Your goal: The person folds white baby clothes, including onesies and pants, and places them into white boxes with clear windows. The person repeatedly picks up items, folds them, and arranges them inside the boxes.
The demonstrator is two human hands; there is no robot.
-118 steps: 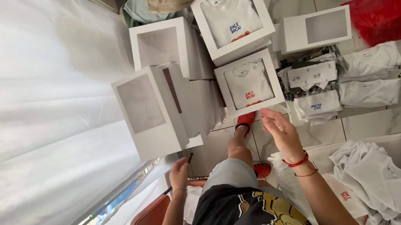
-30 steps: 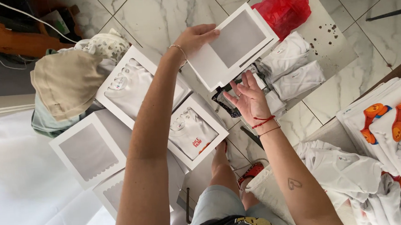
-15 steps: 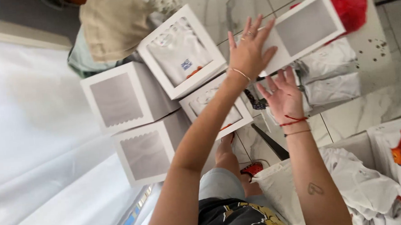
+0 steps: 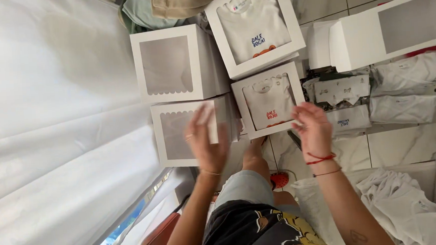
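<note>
Grip released on both: left hand (image 4: 206, 138) and right hand (image 4: 311, 127) hover spread-fingered over square white window boxes (image 4: 191, 131)

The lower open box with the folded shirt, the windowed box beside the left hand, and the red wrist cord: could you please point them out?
lower open box (image 4: 249, 126): head view, left white rim.
windowed box (image 4: 174, 134): head view, clear window.
red wrist cord (image 4: 320, 157): head view, strand across right wrist.

Bright soft daylight, motion-blurred left hand (image 4: 205, 138), faint shadows.
</note>
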